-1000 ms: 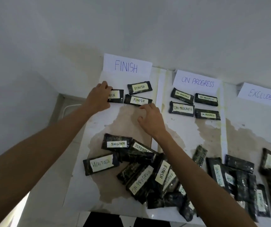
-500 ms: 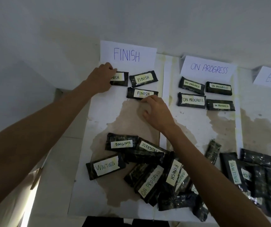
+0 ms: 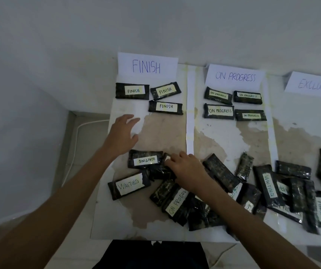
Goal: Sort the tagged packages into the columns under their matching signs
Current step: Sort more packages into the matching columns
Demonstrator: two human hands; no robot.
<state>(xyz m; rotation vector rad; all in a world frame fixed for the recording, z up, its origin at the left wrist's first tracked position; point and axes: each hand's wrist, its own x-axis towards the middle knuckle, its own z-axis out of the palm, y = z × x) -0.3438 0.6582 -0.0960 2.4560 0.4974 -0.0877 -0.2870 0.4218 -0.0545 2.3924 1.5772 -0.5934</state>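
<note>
Below, the table (image 3: 155, 133) carried three paper signs along its far edge: FINISH sign (image 3: 147, 65), ON PROGRESS sign (image 3: 235, 76) and EXCLUDED sign (image 3: 313, 85). Three FINISH packages (image 3: 165, 106) lay in the first column and four ON PROGRESS packages (image 3: 219, 111) in the second; the third column showed none beneath its sign. An unsorted pile (image 3: 223, 191) sprawled across the near edge, many tags hidden or upside down. The right hand (image 3: 188, 171) rested on the pile's left end, fingers curled onto a package (image 3: 162, 169) whose tag was mostly covered; whether it was gripped cannot be told. The left hand (image 3: 123, 135) hovered spread and empty over bare table, just beyond an inverted WAITING package (image 3: 145, 160). No WAITING sign was in view. Judged good practice: lift one package clear, read its tag fully, then lay it square in its column without disturbing placed neighbours.
</note>
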